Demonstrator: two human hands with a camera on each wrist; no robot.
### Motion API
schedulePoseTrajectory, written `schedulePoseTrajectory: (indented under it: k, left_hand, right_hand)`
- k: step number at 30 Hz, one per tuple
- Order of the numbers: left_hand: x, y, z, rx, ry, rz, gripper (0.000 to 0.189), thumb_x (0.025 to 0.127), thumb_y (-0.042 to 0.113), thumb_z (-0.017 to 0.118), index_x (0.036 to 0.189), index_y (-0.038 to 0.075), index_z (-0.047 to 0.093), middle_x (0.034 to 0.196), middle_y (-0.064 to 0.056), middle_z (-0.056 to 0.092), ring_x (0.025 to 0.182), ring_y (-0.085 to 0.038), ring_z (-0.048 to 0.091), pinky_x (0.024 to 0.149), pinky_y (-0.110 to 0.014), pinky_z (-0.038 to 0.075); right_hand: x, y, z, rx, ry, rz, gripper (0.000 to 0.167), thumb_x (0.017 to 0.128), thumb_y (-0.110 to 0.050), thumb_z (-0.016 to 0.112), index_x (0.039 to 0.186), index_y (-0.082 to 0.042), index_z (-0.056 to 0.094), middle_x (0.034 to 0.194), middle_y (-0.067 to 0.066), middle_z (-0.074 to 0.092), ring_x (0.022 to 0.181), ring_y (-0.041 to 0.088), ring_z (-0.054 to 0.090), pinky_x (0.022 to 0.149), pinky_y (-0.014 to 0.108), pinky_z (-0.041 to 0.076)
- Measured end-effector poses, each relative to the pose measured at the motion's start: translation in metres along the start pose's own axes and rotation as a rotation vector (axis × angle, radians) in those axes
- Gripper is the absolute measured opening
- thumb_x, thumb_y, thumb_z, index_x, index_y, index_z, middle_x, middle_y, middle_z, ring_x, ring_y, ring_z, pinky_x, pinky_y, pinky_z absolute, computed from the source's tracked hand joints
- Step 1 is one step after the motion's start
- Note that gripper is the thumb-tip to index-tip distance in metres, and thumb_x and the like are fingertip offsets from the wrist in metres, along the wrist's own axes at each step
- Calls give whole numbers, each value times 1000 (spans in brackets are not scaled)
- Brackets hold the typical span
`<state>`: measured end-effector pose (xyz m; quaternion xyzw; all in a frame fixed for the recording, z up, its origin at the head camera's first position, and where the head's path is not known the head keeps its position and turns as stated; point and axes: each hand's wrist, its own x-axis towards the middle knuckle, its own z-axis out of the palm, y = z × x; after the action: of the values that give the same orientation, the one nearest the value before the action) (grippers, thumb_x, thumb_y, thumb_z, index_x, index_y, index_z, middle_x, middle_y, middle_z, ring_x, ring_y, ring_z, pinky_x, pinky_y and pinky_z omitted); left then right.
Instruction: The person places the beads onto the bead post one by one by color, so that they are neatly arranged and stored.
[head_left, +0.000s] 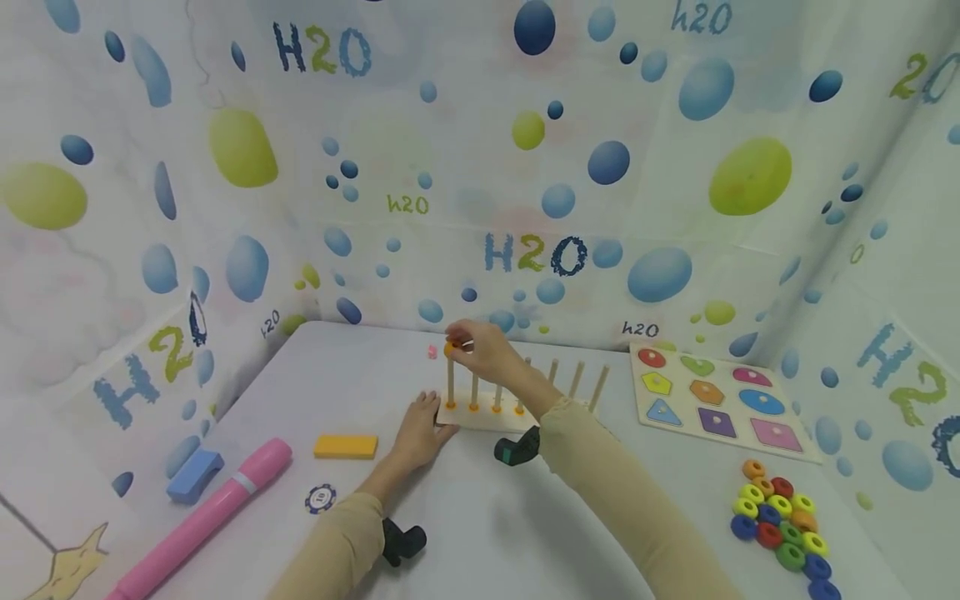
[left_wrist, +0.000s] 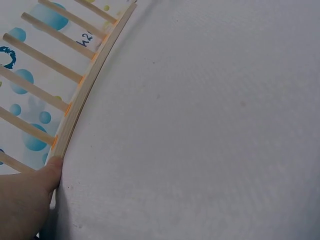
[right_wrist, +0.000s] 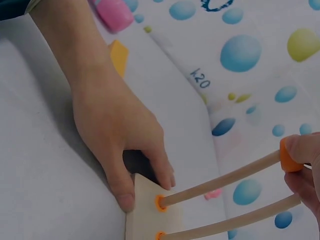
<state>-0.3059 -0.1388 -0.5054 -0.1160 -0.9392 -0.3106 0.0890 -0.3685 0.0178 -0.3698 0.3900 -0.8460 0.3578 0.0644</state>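
A wooden peg rack (head_left: 474, 420), with a row of several upright pegs and orange marks at their feet, stands toward the back of the table. My left hand (head_left: 417, 433) grips its left end, thumb on the front edge and fingers behind, as the right wrist view shows. High over that end, my right hand (head_left: 487, 354) pinches an orange ring (right_wrist: 289, 156) at the tip of the leftmost peg. In the left wrist view the thumb of the left hand (left_wrist: 25, 200) touches the rack's edge. The right forearm partly hides the rack's right half.
At right lie several coloured rings (head_left: 780, 507) below a shape puzzle board (head_left: 712, 400). On the left are a yellow block (head_left: 346, 447), a poker chip (head_left: 321, 498), a pink tube (head_left: 210, 517) and a blue block (head_left: 195, 476). A small pink object (head_left: 432, 352) lies behind the rack.
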Motion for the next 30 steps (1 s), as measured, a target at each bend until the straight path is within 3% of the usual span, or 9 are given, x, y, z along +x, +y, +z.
schedulePoseTrajectory:
  k: [9, 15, 24, 30]
  left_hand:
    - [-2, 1, 4, 2, 8, -10, 64, 88, 27, 67, 132, -14, 44, 138, -31, 40, 134, -44, 28, 112, -53, 19]
    - [-1, 0, 1, -3, 15, -6, 66, 88, 28, 67, 132, -15, 43, 139, -32, 39, 134, -45, 27, 111, -55, 20]
    - [2, 4, 4, 11, 13, -12, 67, 89, 29, 66, 132, -16, 41, 140, -31, 37, 135, -44, 25, 112, -53, 18]
    - [2, 3, 2, 14, -2, -10, 68, 90, 29, 65, 133, -16, 39, 140, -32, 36, 135, -45, 25, 112, -54, 19]
  right_hand:
    - [0, 2, 4, -47, -50, 39, 32, 89, -8, 66, 119, -1, 59, 112, 12, 65, 102, 18, 62, 87, 21, 51]
    - [-2, -4, -5, -56, -29, 59, 32, 89, -11, 66, 120, -3, 59, 115, 9, 64, 104, 17, 61, 90, 24, 50]
    - [-35, 17, -59, -9, 135, 50, 27, 85, -4, 68, 111, 2, 63, 105, 14, 67, 95, 22, 65, 81, 21, 54]
    - [-75, 45, -100, -38, 223, 160, 29, 86, -4, 68, 114, 0, 62, 109, 13, 67, 98, 21, 64, 84, 26, 54]
